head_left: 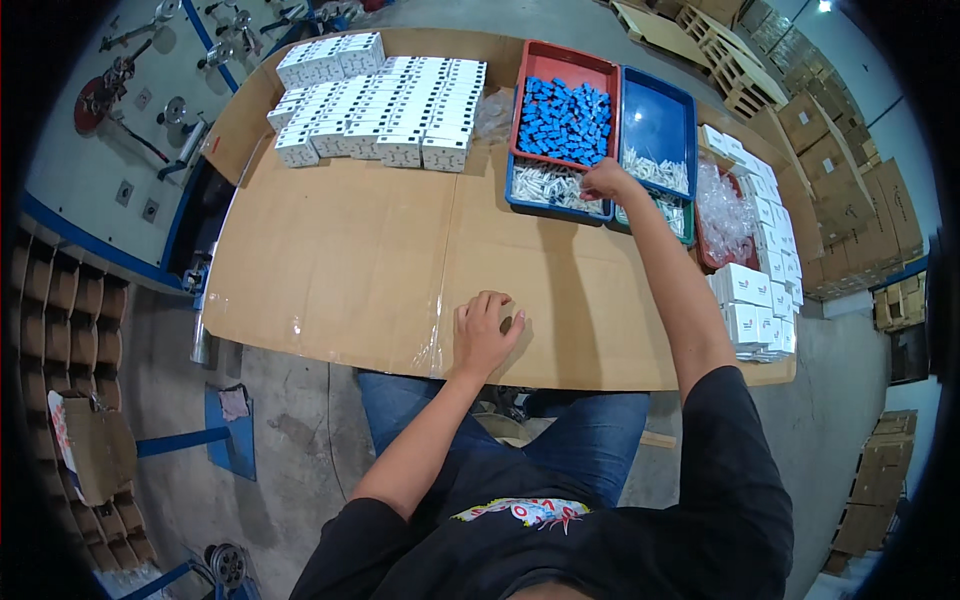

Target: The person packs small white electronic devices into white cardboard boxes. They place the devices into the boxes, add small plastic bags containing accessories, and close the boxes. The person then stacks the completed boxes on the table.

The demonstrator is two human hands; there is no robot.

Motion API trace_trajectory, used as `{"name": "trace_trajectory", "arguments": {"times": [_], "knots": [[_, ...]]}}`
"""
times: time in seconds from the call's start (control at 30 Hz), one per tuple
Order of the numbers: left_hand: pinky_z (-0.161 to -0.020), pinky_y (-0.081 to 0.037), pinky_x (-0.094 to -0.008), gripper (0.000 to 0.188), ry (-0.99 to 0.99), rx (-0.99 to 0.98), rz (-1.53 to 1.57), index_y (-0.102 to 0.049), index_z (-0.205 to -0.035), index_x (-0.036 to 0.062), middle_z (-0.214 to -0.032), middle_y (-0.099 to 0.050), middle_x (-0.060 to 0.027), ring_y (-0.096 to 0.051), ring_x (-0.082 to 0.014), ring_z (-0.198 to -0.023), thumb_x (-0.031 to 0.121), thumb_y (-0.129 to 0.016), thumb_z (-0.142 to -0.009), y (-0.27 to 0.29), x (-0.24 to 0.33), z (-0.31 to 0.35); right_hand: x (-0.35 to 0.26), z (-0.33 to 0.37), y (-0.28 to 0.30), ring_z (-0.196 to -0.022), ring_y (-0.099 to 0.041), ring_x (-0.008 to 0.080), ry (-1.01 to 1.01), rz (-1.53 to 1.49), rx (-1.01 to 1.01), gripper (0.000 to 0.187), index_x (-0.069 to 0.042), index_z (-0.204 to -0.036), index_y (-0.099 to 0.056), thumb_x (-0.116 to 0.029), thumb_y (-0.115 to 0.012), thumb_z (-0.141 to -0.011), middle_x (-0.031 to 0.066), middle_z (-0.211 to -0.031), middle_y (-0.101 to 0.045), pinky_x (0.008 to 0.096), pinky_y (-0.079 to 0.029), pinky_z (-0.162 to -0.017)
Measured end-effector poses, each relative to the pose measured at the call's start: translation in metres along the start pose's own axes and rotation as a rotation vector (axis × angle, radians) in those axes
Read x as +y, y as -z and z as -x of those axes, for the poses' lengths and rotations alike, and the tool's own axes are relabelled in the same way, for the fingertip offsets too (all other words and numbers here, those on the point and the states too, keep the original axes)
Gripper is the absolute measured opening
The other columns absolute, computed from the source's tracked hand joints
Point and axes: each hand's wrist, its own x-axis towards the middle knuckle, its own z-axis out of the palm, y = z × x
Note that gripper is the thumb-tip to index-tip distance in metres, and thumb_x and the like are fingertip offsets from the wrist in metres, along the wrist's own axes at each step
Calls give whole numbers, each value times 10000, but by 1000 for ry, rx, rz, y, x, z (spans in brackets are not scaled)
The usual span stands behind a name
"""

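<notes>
My right hand [605,181] is over the right end of a blue tray [560,209] of small white parts [545,184]. Its fingers are drawn together and point down; whatever they grip, if anything, is too small to make out. Just beyond it, a red tray [518,120] full of small blue pieces [565,118] sits stacked at the back of that tray. My left hand [487,330] rests near the front edge of the cardboard-covered table [350,250], loosely curled, with the thumb apart and nothing in it.
White boxes [400,110] stand in rows at the back left. Another blue tray [655,120] and a green tray [688,222] hold white parts. Right of them are a red tray of clear plastic bags [725,215] and stacked small white boxes [755,310]. Cardboard walls rim the table's back.
</notes>
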Motion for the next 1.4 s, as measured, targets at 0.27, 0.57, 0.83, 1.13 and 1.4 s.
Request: {"name": "trace_trajectory", "arguments": {"times": [0.27, 0.57, 0.83, 1.13, 1.4], "knots": [[-868, -390, -393, 294, 9, -40, 6, -652, -1056, 95, -1064, -641, -40, -607, -220, -1034, 307, -726, -866, 1, 6, -2, 1, -20, 18, -614, -727, 230, 215, 521, 52, 116, 70, -809, -660, -26, -722, -831, 124, -724, -668, 366, -608, -540], [-890, -409, -399, 329, 44, -95, -30, -643, -1076, 93, -1086, -646, -52, -618, -242, -1040, 323, -734, -859, 1, 3, -1, 51, 62, 78, -446, -446, 101, -29, 166, -81, 286, -41, -784, -676, -291, -743, -905, 9, -599, -547, 295, -294, -396], [-869, -406, -402, 316, 23, -102, -74, -642, -1071, 92, -1085, -632, -57, -613, -244, -1034, 301, -730, -851, 2, 3, -2, 115, 86, 223, -788, -698, 192, 121, -410, 684, 286, -10, -1136, -624, -220, -681, -951, 125, -957, -703, 313, -554, -614], [-837, -409, -388, 277, 42, -81, -33, -653, -1055, 97, -1043, -629, -37, -607, -207, -886, 270, -728, -853, 5, 9, -3, 154, 96, 148, -670, -685, 160, 167, -283, 623, 186, -11, -1035, -682, -158, -583, -978, 116, -876, -725, 283, -522, -522], [-834, -411, -382, 261, -1, -57, -31, -659, -1054, 102, -1021, -629, -28, -594, -194, -844, 248, -730, -848, -3, 3, 0, 219, 168, -38, -690, -672, 172, 243, -134, 601, 202, 3, -941, -701, -195, -663, -957, 103, -742, -695, 324, -527, -653]]}}
